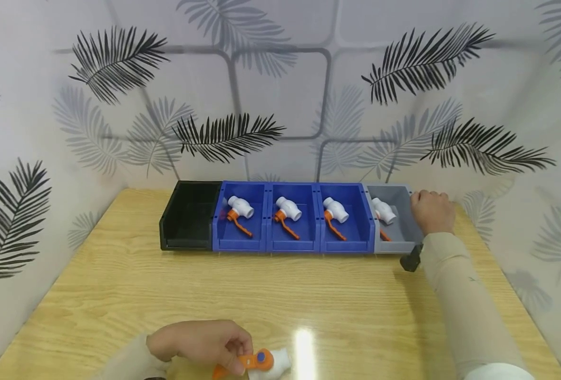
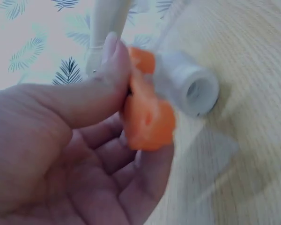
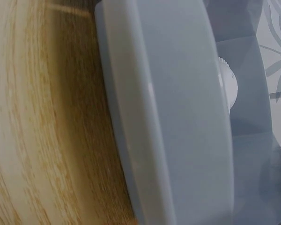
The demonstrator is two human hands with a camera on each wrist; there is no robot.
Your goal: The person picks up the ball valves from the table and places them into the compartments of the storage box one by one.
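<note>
My left hand (image 1: 209, 340) is low at the front of the table, pinching the orange lever of a white ball valve (image 1: 279, 363). In the left wrist view, thumb and fingers close on the orange lever (image 2: 147, 117), and the white body (image 2: 201, 91) shows its open round end. Over at the far right, my right hand (image 1: 432, 211) grips the right wall of the grey bin (image 1: 406, 246) with curled fingers; the fingertips are mostly hidden. Inside that bin lies a white ball valve (image 1: 382, 210) with an orange lever. Its white end (image 3: 228, 84) peeks over the bin's front in the right wrist view.
Left of the grey bin stand three blue bins (image 1: 292, 246), each with one white valve (image 1: 288, 208) with an orange lever. A black bin (image 1: 185, 244) ends the row at left. Behind the wooden table (image 1: 261, 290) is a leaf-patterned backdrop (image 1: 280, 95).
</note>
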